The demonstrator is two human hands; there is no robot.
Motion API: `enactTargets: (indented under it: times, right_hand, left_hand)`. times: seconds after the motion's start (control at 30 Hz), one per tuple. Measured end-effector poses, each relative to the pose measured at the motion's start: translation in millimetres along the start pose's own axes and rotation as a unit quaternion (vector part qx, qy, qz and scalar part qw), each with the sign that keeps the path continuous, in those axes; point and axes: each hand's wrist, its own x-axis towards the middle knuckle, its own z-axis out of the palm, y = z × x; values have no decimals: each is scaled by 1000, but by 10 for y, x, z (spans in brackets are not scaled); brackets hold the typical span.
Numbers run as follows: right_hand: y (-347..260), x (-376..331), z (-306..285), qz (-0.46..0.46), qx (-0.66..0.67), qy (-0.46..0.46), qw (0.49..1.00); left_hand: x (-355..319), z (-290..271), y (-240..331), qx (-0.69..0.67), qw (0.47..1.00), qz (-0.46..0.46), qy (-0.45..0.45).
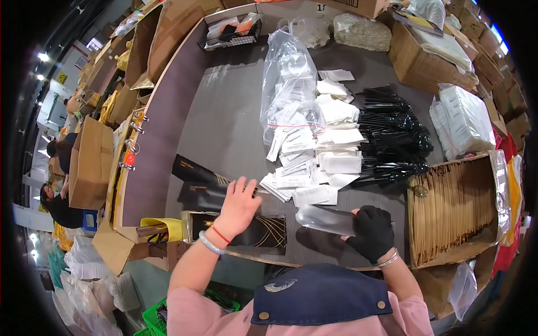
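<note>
My left hand [238, 206] is bare, fingers spread, and lies flat on a stack of black flat sleeves with gold lines [263, 231] near the table's front edge. My right hand [371, 231] wears a black glove and grips one end of a clear plastic sleeve [325, 219] that lies across the table. Just beyond both hands lies a pile of small white paper packets [314, 162]. Right of that pile is a heap of black plastic cutlery [392, 140].
A clear bag of white packets [287, 78] stands behind the pile. An open carton of brown paper sleeves [454, 210] sits at right, with white wrapped bundles [465, 120] behind it. Cartons line the far edge; a black wire basket [230, 35] is far left. Other people work at left.
</note>
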Motion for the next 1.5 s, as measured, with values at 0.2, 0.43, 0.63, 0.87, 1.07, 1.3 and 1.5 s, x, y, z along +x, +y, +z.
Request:
enactTargets:
  times: [0.2,0.43,0.63,0.87,1.07,1.3,1.5]
  right_hand:
    - [-139,-48,3,-12,-18,-35,999]
    - [-163,50,17,-60,-26,-69,995]
    - [-461,260,519,-121,34,-118,985]
    - [8,155,664,-85,96,73,989]
    - [1982,-997,130,315,-5,315,895]
    - [2542,-1508,-170,487,-112,144,854]
    - [2675,-1611,-72,513,-93,183,833]
  left_hand:
    - [-249,436,784,-147,946,-254,139]
    - [-343,642,711,-287,886,-337,137]
    - [-361,569,747,-270,901,-331,79]
    - [395,474,364,-269,937,-183,124]
    - [813,787,-98,-85,982,-108,127]
    - [776,789,-82,-105,973,-69,192]
    - [771,636,228,-198,958,-118,172]
